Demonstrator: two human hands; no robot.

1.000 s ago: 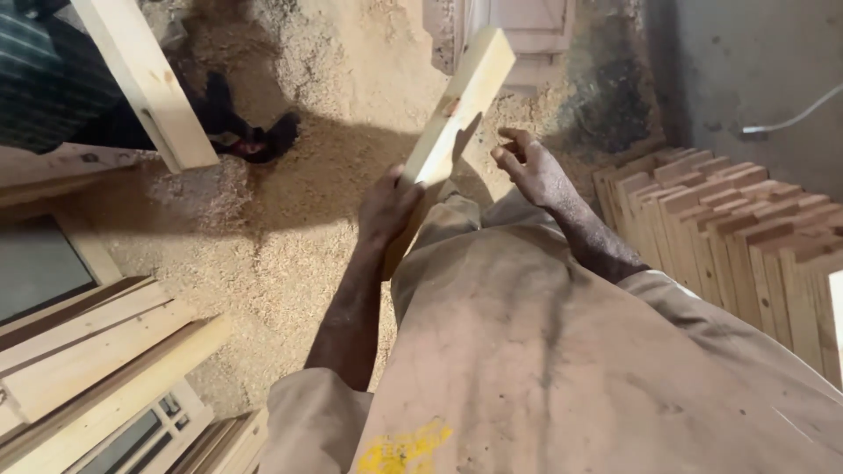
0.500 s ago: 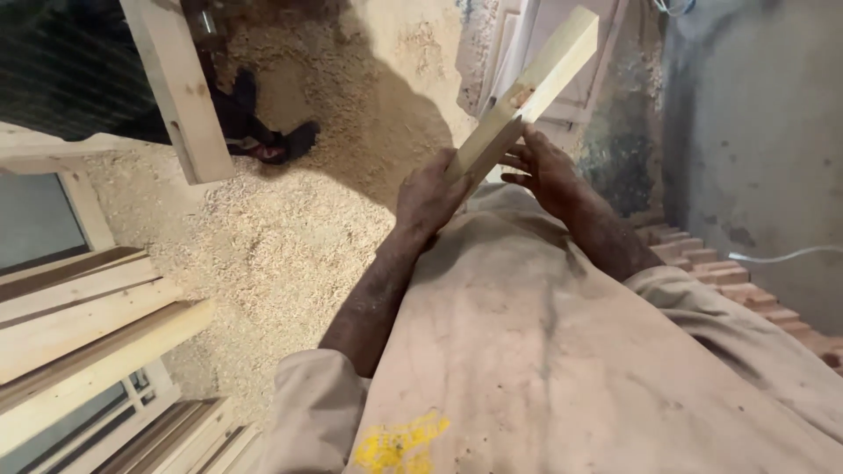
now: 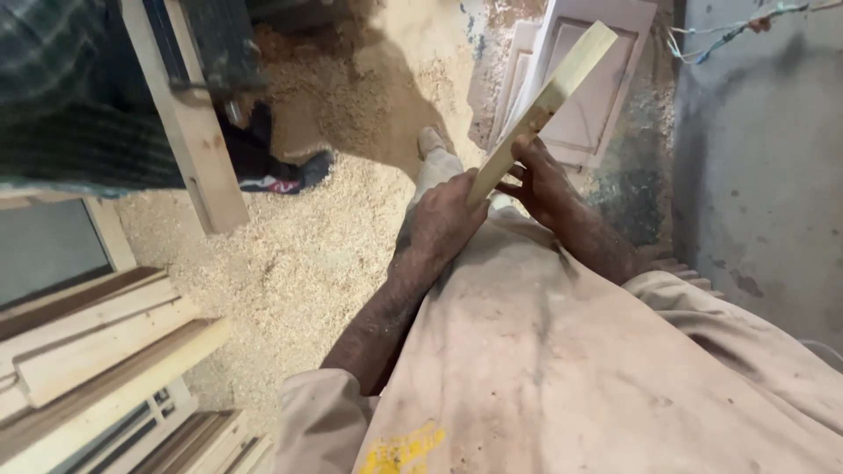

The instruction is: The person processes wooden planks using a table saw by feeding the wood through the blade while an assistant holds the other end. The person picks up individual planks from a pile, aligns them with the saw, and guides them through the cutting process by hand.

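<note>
**Wooden strip raised between both hands over the sawdust floor**

Since the earlier frames the wooden strip (image 3: 543, 104) has tilted further upright, and the view has swung off the stack of cut boards on the right to a grey wall (image 3: 764, 175) and a pale panelled door leaf (image 3: 606, 96) lying beyond. Both hands keep their places on the strip's lower end, so the piece reads as being turned over for a look rather than set down.

The left hand (image 3: 443, 224) wraps the bottom of the strip, fingers curled shut around it with the knuckles facing the camera. The right hand (image 3: 544, 180) steadies it just above, fingers pressed against its far edge; whether the thumb closes round cannot be made out. The strip runs up and to the right from the hands, its free end over the door leaf, well clear of the floor.

Below, a dusty beige garment (image 3: 562, 369) with a yellow smear fills the lower frame. Loose sawdust (image 3: 299, 254) covers the floor. At left stand a light wooden post (image 3: 189, 132) and another person's dark checked sleeve (image 3: 79, 105), with a dark shoe (image 3: 285, 175) beside the post. Window frames (image 3: 97, 351) lie stacked at lower left.
</note>
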